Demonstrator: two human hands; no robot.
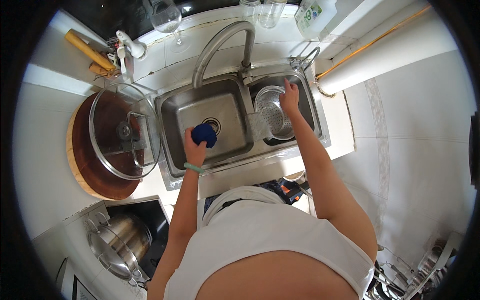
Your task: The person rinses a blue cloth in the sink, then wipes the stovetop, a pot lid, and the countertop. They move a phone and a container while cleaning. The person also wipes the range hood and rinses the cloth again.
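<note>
My left hand (pixel 195 147) is closed around a bunched dark blue cloth (pixel 204 135), held over the left sink basin (pixel 230 101) near its drain. My right hand (pixel 290 99) reaches over the right basin (pixel 309 122), one finger stretched towards the back. Below and beside it sits a perforated metal steamer pot (pixel 278 112). Whether the right hand touches the pot's rim, or holds something, is hidden from above. A pale grey cloth (pixel 258 126) lies over the divider between the basins.
A curved metal faucet (pixel 221 40) arches over the left basin. Left of the sink, a glass lid (pixel 108 150) rests on a round wooden board (pixel 77 165). A wine glass (pixel 166 18), glass jars (pixel 270 15) and a plastic bottle (pixel 315 18) stand behind. A large pot (pixel 131 232) is lower left.
</note>
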